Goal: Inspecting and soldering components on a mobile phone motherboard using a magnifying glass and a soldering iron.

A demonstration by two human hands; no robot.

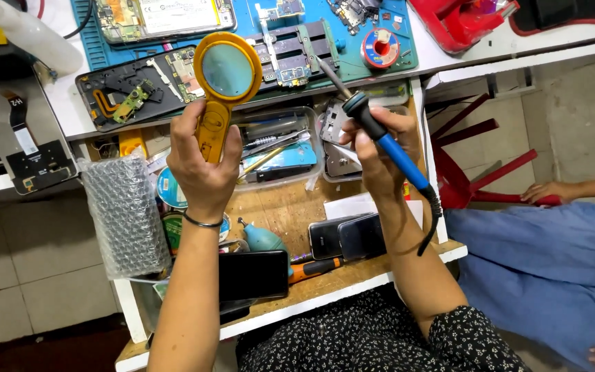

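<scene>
My left hand (201,162) grips the handle of a yellow magnifying glass (225,76), its lens held over an opened phone (142,93) with exposed circuit boards on the blue work mat (352,62). My right hand (380,148) holds a blue-handled soldering iron (380,134), whose metal tip points up-left toward a small circuit board (290,72) on the mat. The iron's black cord hangs down past my right wrist.
An open wooden drawer (280,207) holds a clear plastic tray of tools, several phones, a teal blower bulb, an orange screwdriver and a bubble-wrap pack (125,213). A solder spool (380,48) sits on the mat. Another person in blue sits at right beside a red stool (476,158).
</scene>
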